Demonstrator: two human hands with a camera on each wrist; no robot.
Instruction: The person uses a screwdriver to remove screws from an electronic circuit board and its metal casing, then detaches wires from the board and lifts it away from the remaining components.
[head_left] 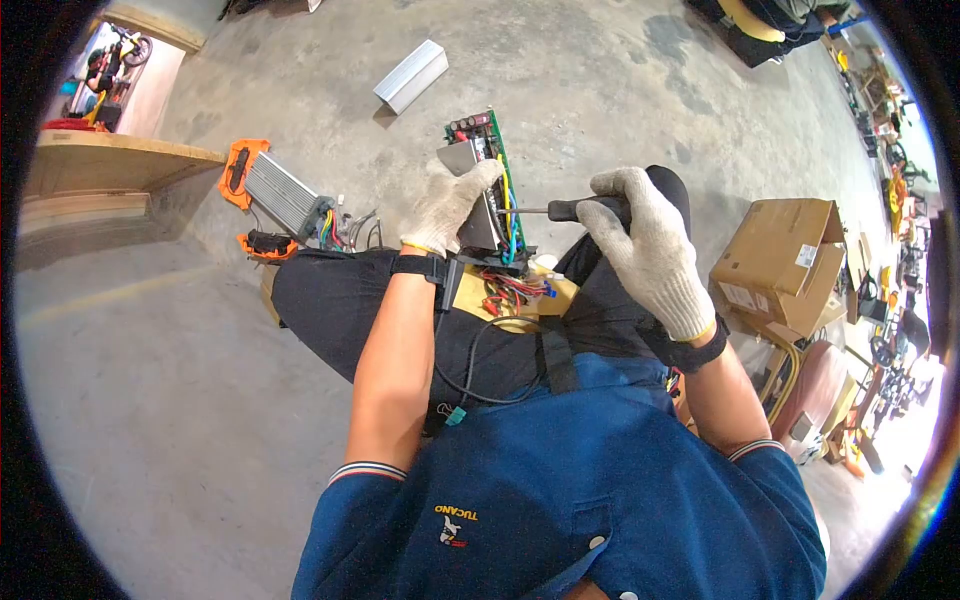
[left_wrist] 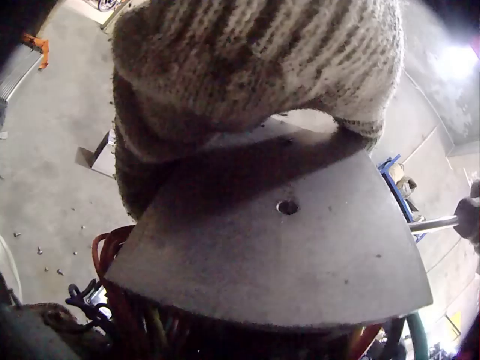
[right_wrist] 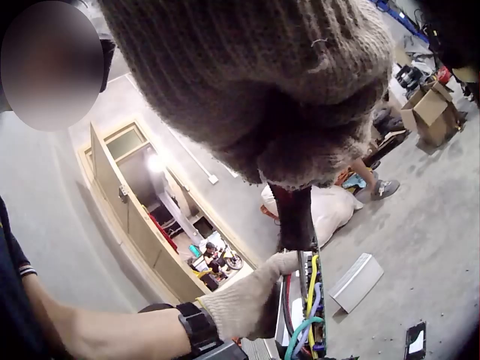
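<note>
A gloved left hand [head_left: 445,205] grips a grey metal plate [head_left: 460,157] fixed along a green circuit board [head_left: 497,135] with yellow and blue wires. In the left wrist view the glove [left_wrist: 255,75] wraps over the far edge of the plate [left_wrist: 300,255], which has a round hole. The gloved right hand [head_left: 650,245] holds a screwdriver [head_left: 565,210] by its black handle, its shaft reaching the board's wired side. The right wrist view shows the right glove [right_wrist: 262,90] above the dark handle [right_wrist: 294,217]; the tip's contact is hidden.
On the floor lie a silver metal cover [head_left: 412,77] and a finned grey unit [head_left: 283,192] with orange ends and loose wires. Red and black leads [head_left: 510,288] lie by the lap. A cardboard box [head_left: 775,260] stands at the right. Small screws [left_wrist: 60,272] are scattered on the floor.
</note>
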